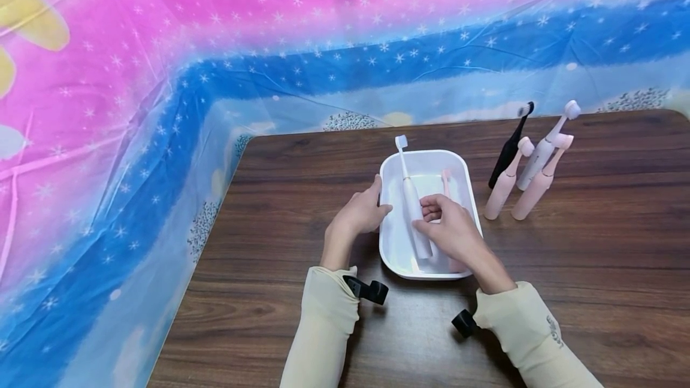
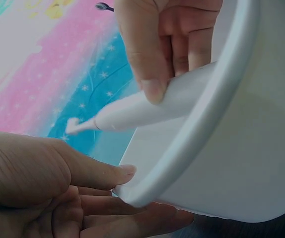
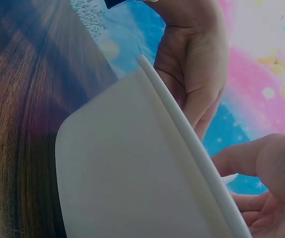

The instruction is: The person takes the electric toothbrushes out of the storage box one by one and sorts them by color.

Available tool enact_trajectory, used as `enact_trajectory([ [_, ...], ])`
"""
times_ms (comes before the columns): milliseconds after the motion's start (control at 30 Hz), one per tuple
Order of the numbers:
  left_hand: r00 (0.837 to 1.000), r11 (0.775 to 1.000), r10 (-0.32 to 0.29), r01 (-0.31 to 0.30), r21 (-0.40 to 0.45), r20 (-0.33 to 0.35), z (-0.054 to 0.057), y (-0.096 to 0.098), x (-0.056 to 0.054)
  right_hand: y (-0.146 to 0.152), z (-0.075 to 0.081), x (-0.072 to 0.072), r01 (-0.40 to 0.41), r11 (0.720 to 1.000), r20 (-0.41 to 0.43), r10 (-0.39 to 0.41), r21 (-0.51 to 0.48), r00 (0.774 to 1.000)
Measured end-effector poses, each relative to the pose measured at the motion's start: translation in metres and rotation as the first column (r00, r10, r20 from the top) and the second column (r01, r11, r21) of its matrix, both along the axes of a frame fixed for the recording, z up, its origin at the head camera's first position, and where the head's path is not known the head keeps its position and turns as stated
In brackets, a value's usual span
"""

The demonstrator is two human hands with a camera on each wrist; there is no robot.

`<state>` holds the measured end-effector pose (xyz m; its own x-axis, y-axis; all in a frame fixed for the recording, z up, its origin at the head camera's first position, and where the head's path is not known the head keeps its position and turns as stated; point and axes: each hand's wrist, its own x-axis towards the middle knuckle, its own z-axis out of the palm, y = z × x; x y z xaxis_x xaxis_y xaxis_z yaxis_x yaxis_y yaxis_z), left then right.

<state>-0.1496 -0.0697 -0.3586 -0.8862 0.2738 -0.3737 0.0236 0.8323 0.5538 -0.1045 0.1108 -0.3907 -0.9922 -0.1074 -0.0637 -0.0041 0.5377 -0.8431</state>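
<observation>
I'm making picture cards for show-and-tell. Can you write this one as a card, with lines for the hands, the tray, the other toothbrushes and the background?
Left hand: grips the rim of the white tray
Right hand: holds a white electric toothbrush
Inside tray: a pink toothbrush, partly hidden
Standing on wood-grain table: black toothbrush, pale toothbrush, two pink toothbrushes
Background: snowflake-patterned cloth

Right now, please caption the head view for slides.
Right hand holds a white electric toothbrush over a white rounded-rectangular tray; left hand at its rim.
</observation>
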Motion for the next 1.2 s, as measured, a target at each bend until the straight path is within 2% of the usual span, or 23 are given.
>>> enact_trajectory([
  [300, 1.000, 1.000, 0.000, 0.000, -0.004, -0.010, -0.001, 0.000, 0.000, 0.000, 0.000, 0.003, 0.025, 0.994, -0.095, -0.035, -0.105, 0.995],
  [633, 1.000, 1.000, 0.003, -0.003, -0.009, -0.006, -0.001, 0.000, 0.000, 0.004, 0.003, 0.008, 0.050, 0.983, -0.131, -0.074, -0.176, 0.989],
  [1200, 1.000, 1.000, 0.003, -0.003, -0.016, 0.010, 0.001, 0.001, 0.001, 0.012, 0.007, 0.014, 0.025, 0.955, -0.191, -0.085, -0.297, 0.978],
])
